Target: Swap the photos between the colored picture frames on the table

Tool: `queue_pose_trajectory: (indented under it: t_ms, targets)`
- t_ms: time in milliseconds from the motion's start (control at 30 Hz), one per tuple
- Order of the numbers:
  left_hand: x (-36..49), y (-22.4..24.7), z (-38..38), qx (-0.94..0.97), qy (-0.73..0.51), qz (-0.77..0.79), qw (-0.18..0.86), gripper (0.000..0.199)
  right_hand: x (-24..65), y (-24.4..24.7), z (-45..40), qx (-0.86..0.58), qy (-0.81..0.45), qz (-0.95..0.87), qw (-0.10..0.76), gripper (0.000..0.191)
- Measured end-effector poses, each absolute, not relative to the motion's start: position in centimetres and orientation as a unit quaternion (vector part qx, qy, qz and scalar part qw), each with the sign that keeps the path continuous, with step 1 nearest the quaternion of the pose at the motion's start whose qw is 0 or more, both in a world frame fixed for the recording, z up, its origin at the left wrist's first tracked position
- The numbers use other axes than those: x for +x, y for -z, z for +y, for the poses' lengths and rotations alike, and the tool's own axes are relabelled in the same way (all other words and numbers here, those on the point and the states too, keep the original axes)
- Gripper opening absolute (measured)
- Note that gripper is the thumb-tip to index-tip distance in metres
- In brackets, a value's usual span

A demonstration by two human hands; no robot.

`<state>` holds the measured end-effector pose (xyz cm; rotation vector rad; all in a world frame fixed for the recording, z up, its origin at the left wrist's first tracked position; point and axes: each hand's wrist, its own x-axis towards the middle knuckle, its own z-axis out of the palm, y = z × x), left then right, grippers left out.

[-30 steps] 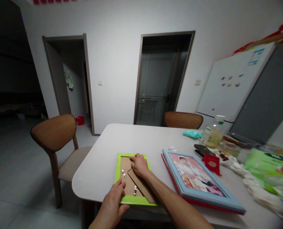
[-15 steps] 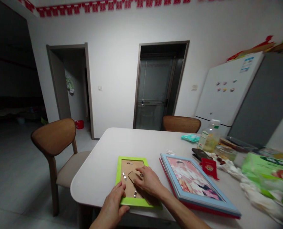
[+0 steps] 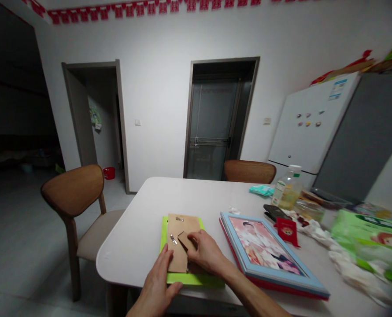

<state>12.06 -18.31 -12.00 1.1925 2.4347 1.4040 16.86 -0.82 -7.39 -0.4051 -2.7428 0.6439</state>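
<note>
A lime-green picture frame (image 3: pixel 196 280) lies face down near the table's front edge. Its brown backing board (image 3: pixel 175 259) is raised out of the frame and sits slightly askew above it, with small metal clips and a hanger on its surface. My right hand (image 3: pixel 206 254) pinches the fold-out stand (image 3: pixel 184 240) on the board's back. My left hand (image 3: pixel 159 275) rests at the lower left corner, fingers stretched along the left side and thumb by the bottom rim. The board's lower right part is hidden behind my right hand.
Right of the green frame, a blue picture frame (image 3: pixel 249 259) lies on a red item. Beyond are a red packet (image 3: pixel 287 231), a dark phone-like object (image 3: pixel 275 212), a bottle (image 3: pixel 286 189), crumpled tissues and a green tissue pack (image 3: pixel 364 233). Wooden chairs (image 3: pixel 73 187) stand around the white table (image 3: pixel 130 233).
The backing board has come up out of the green frame, lifted by its stand in my right hand. My left hand stays at the frame's corner. The view has shifted slightly.
</note>
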Motion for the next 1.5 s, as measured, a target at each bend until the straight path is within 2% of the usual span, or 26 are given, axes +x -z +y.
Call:
queue_pose_trajectory:
  t_ms: [233,367,633,867,1000,1133,1200,1333,1500]
  targets:
    - [10.0,9.8,-17.4,0.281,-0.639,0.711,0.085,0.038,17.4,4.4,-3.0,-0.089,-0.247,-0.947,0.185,0.032]
    - [7.7,9.7,-19.4,0.190,-0.699,0.682,0.101,0.035,17.8,5.1,-2.3,-0.083,-0.279,-0.935,0.203,0.037]
    - [3.8,10.3,-24.9,0.129,-0.619,0.767,0.108,0.032,18.4,9.9,1.9,-0.234,-0.148,-0.952,0.133,0.044]
    - [2.1,10.3,-25.8,0.170,-0.519,0.837,0.041,0.028,18.0,10.2,2.6,-0.268,-0.156,-0.943,0.121,0.056]
    - [2.6,10.1,-25.9,0.181,-0.455,0.871,-0.033,0.029,18.1,9.6,2.8,-0.298,-0.275,-0.902,0.148,0.061]
    - [5.2,9.6,-23.8,0.229,-0.426,0.870,-0.091,0.037,18.9,7.9,1.5,-0.286,-0.549,-0.774,0.135,0.068]
    - [7.6,9.5,-21.8,0.274,-0.423,0.859,-0.093,0.039,19.4,6.6,0.5,-0.264,-0.643,-0.707,0.130,0.072]
    - [12.8,9.1,-17.0,0.416,-0.426,0.802,-0.061,0.047,19.7,4.7,-0.9,-0.219,-0.704,-0.662,0.137,0.078]
    - [15.3,8.0,-13.6,0.466,-0.420,0.776,-0.061,0.047,19.8,4.5,-0.6,-0.241,-0.691,-0.666,0.147,0.076]
